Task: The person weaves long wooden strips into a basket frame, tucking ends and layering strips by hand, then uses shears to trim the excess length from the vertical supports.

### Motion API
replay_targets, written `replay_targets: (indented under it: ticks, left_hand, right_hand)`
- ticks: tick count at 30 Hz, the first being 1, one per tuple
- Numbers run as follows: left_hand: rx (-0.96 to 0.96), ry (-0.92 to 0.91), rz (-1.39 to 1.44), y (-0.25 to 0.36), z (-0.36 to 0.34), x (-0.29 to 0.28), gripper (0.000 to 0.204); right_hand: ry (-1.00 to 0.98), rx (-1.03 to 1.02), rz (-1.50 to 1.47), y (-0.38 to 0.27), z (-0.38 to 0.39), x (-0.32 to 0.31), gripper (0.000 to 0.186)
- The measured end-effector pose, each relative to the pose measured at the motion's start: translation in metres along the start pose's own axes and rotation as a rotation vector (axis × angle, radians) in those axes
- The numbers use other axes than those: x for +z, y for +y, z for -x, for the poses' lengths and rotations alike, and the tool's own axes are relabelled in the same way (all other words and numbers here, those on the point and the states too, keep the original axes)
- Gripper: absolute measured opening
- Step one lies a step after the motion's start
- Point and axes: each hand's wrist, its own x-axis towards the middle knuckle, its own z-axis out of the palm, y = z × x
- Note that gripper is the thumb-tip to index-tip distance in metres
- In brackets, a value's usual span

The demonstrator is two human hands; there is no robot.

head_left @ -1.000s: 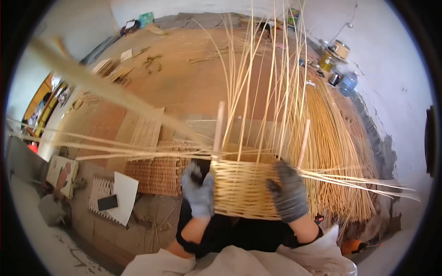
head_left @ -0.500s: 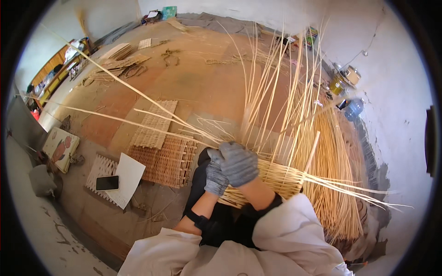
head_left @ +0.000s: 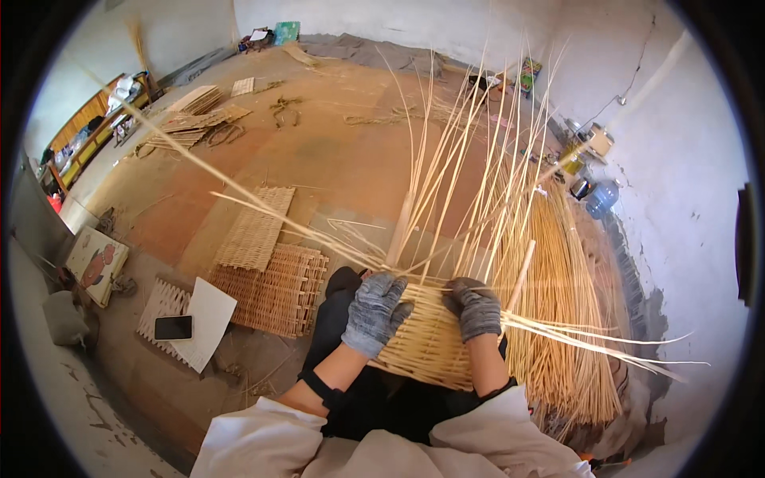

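Pale yellow cane forms the woven piece (head_left: 430,334), located at 5 o'clock over the person's lap (head_left: 390,410), with 12 o'clock toward the far wall (head_left: 446,28). Unwoven canes (head_left: 458,159) rise from its far edge toward 12 and 1 o'clock; loose strands (head_left: 550,326) project toward 10 and 4 o'clock. Its inside cannot be inspected from this angle.

The left hand (head_left: 374,313), in a grey glove, rests on the far left corner, fingers bent, thumb apart from them. The right hand (head_left: 474,307), gloved likewise, is curled at the far right edge. Whether either hand is clamped on a cane cannot be told.

Containers: a blue bottle (head_left: 602,199) stands between 2 and 3 o'clock, near a yellow jar (head_left: 571,162) at 2 o'clock. Contents of both cannot be determined.

Surface: the floor (head_left: 335,151) is reddish brown and tan. A cane bundle (head_left: 566,319) lies at 4 o'clock. A light panel (head_left: 253,231) at 9 o'clock overlaps a darker panel (head_left: 271,291) at 8 o'clock. Farther out at 8 o'clock, a phone (head_left: 174,327) rests partly on a white sheet (head_left: 209,319).

Room: a wooden settee (head_left: 78,126) at 10 o'clock carries assorted items. The white side wall (head_left: 685,199) stands at 3 o'clock.
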Motion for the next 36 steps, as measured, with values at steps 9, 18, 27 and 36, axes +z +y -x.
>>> replay_targets:
  ticks: [9, 18, 27, 36]
  left_hand:
    - [-0.686, -0.089, 0.34, 0.028, -0.009, 0.011, 0.053]
    - [-0.176, 0.126, 0.073, 0.057, -0.021, 0.054, 0.029]
    - [-0.27, -0.541, -0.084, 0.053, -0.12, 0.044, 0.048]
    - [-0.094, -0.861, -0.135, 0.098, -0.052, 0.044, 0.071]
  right_hand:
    - [-0.042, -0.43, 0.231, -0.031, -0.003, 0.0, 0.038]
    - [-0.181, -0.281, -0.186, 0.007, 0.011, -0.074, 0.021]
    - [-0.057, -0.393, -0.3, 0.007, 0.019, -0.071, 0.018]
    - [0.087, -1.102, 1.18, -0.053, -0.038, -0.051, 0.03]
